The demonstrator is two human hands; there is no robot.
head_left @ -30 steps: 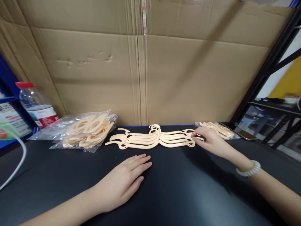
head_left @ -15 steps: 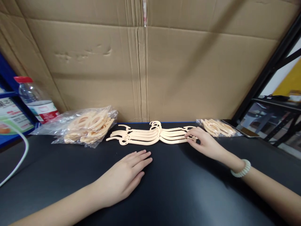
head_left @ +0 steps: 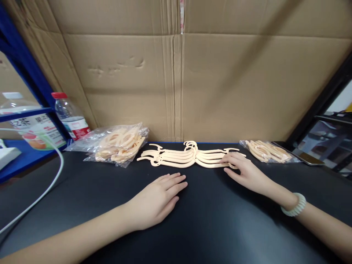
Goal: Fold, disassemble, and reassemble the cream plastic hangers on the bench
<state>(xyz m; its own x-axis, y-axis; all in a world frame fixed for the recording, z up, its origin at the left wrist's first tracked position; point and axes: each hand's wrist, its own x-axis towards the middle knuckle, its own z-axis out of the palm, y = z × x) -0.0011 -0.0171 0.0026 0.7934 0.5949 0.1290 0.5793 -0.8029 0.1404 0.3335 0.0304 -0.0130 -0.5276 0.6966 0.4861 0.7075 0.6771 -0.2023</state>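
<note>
A row of cream plastic hangers (head_left: 181,158) lies fanned out on the black table (head_left: 209,223), hooks toward the cardboard wall. My right hand (head_left: 245,172), with a pale bead bracelet at the wrist, rests on the right ends of the hangers, fingers stretched over them. My left hand (head_left: 158,200) lies flat and open on the table just in front of the hangers, not touching them.
A clear bag of hangers (head_left: 118,143) sits at the left, a smaller bag (head_left: 268,151) at the right beside a phone (head_left: 309,158). A water bottle (head_left: 70,118), blue shelf (head_left: 16,157) and white cable (head_left: 41,190) are far left. Cardboard (head_left: 176,80) closes the back.
The camera has turned left, so more of the blue shelf shows. My right hand has slid slightly inward along the hangers' right ends. My left hand stays flat in place.
</note>
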